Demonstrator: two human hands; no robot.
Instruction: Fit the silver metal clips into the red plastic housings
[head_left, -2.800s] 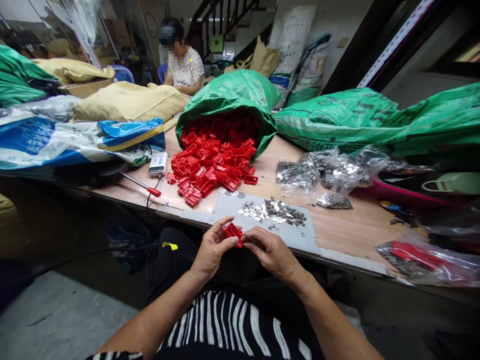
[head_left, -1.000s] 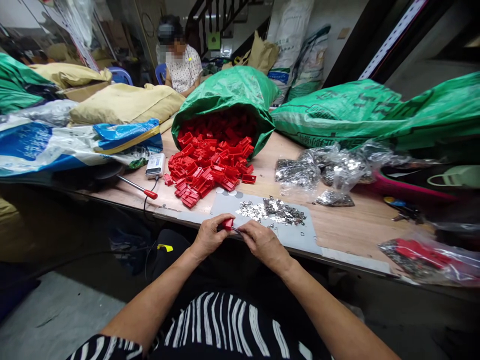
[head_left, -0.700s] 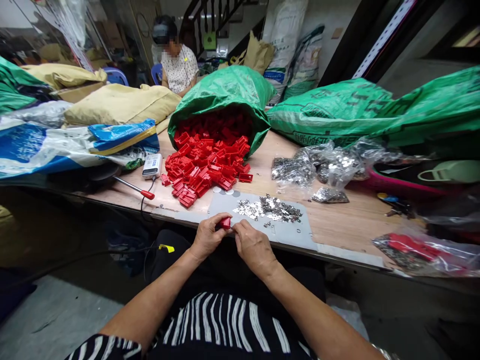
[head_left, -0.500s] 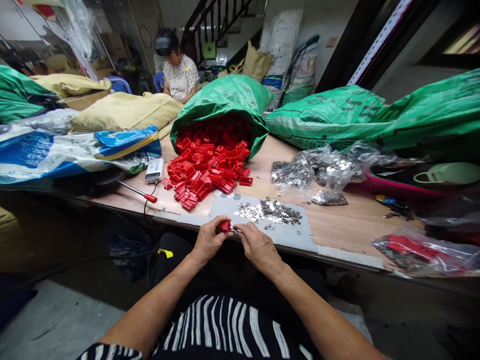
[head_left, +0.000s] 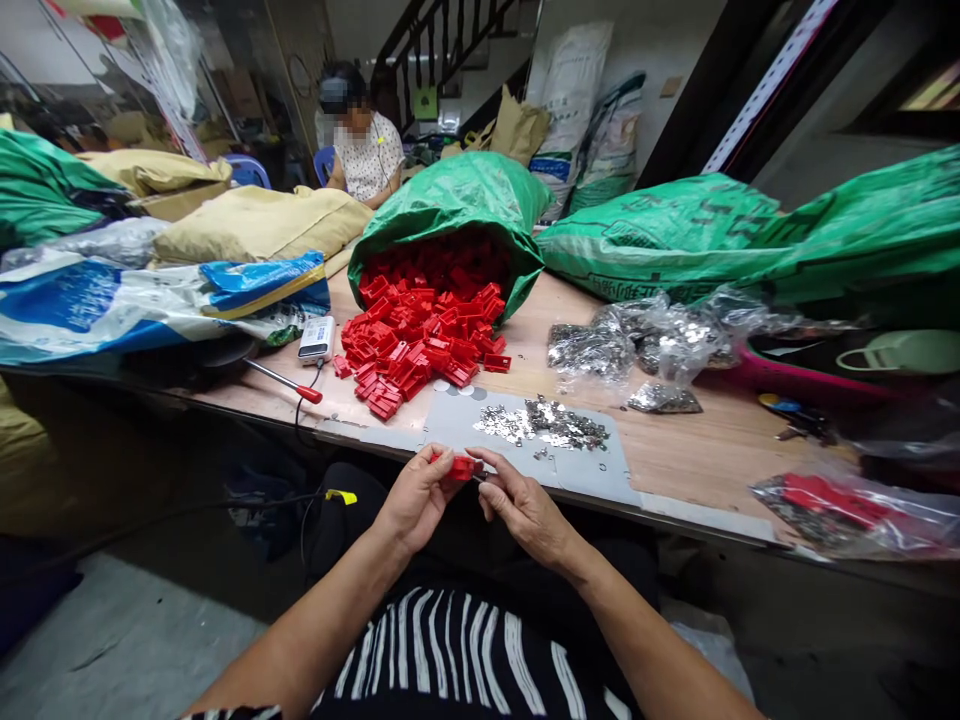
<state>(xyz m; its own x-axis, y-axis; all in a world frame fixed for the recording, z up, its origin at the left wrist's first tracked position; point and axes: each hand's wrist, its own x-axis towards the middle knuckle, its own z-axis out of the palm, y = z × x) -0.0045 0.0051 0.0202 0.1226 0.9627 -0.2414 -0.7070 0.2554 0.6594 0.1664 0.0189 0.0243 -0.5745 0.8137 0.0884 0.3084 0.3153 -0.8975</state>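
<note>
Between thumb and fingers, my left hand point(head_left: 417, 497) grips a red plastic part point(head_left: 462, 467) just off the table's front edge. My right hand point(head_left: 531, 510) is closed in a pinch at that part's right end, on a small dark metal piece point(head_left: 481, 476) too small to name. Beyond my hands, small silver metal pieces point(head_left: 504, 424) lie spread on a grey mat point(head_left: 611, 478). A heap of similar red plastic parts point(head_left: 409, 350) spills out of a green woven sack point(head_left: 469, 190) onto the table.
Clear bags of metal pieces point(head_left: 592, 350) lie right of the heap. A red-handled tool point(head_left: 289, 382) and a white device with a cable point(head_left: 316, 340) are on the left. Full green sacks point(head_left: 675, 235) line the back. Another person point(head_left: 364, 150) sits behind the table.
The red part is turned and shows more of its side. My right fingers have shifted and loosened slightly around its end. The whole view has moved a little.
</note>
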